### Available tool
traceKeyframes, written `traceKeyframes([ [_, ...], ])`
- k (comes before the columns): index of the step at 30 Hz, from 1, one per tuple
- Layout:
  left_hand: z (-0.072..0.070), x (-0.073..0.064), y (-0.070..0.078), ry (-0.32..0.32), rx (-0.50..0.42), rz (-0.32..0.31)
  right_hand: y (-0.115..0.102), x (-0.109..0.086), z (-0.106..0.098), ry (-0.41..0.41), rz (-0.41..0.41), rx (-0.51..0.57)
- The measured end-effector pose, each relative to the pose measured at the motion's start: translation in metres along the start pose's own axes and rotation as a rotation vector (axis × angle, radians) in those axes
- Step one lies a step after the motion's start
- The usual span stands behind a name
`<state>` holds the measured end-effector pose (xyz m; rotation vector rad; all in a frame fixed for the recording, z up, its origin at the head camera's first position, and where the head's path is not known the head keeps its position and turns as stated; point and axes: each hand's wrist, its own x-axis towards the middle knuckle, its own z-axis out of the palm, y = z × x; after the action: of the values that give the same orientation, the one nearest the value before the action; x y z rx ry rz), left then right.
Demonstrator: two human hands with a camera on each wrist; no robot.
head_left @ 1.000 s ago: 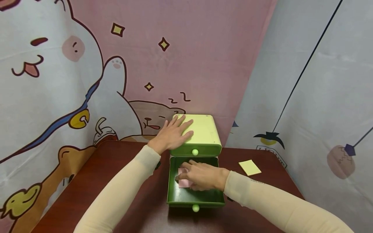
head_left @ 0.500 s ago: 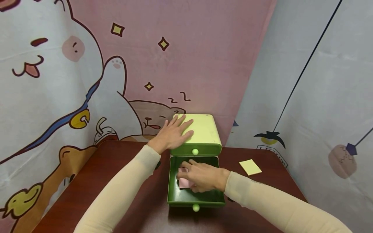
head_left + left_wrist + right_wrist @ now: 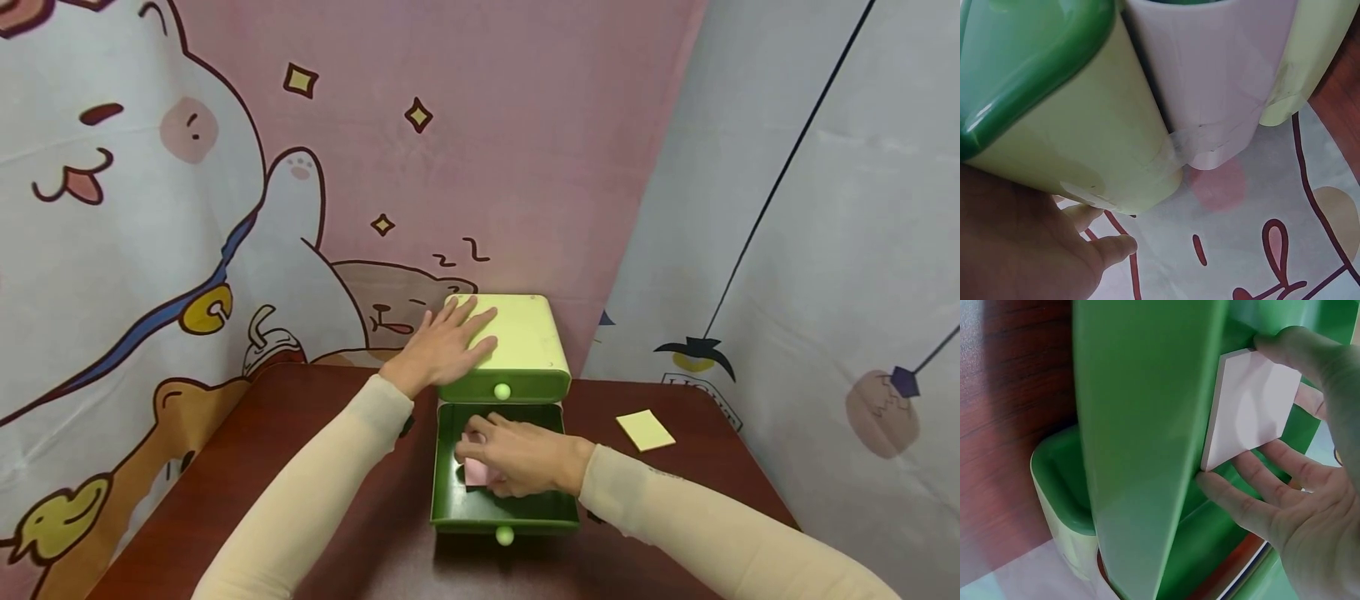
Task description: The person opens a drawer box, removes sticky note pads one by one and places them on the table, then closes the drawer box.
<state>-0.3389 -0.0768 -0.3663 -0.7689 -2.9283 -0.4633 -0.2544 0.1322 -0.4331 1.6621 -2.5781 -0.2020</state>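
A small drawer cabinet (image 3: 523, 333) with a pale yellow top stands on the table. My left hand (image 3: 438, 350) rests on that top with its fingers spread. Below, a green drawer (image 3: 504, 525) with a round light-green knob is pulled out. My right hand (image 3: 523, 457) reaches into it and holds a pink sticky-note pad (image 3: 1254, 403) between thumb and fingers. In the right wrist view the thumb is at one edge of the pad and the fingertips are at the opposite edge. From above, the hand covers part of the pad.
A yellow sticky-note pad (image 3: 645, 430) lies on the dark red-brown table (image 3: 330, 467), right of the cabinet. A printed cartoon cloth (image 3: 525, 150) hangs behind. In the left wrist view the cabinet also has a pink tier (image 3: 1210, 75).
My right fingers have drawn in around the pink pad, which has shifted slightly towards the right and front of the drawer. The left hand stays in place.
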Motion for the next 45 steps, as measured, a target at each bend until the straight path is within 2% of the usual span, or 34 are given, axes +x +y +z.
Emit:
traceKeyframes([
  [9,0.001,0.000,-0.001,-0.006,-0.007,0.001,0.000,-0.002,0.002,-0.003,0.011,0.020],
  [25,0.002,0.000,-0.002,-0.009,-0.010,-0.002,-0.001,-0.010,-0.003,0.051,0.038,0.086],
  [35,-0.001,0.000,-0.003,-0.008,0.001,0.001,-0.002,-0.016,-0.007,0.113,0.064,0.095],
  [45,0.000,0.000,-0.002,-0.004,-0.001,0.006,-0.005,-0.026,-0.007,0.188,0.106,0.188],
])
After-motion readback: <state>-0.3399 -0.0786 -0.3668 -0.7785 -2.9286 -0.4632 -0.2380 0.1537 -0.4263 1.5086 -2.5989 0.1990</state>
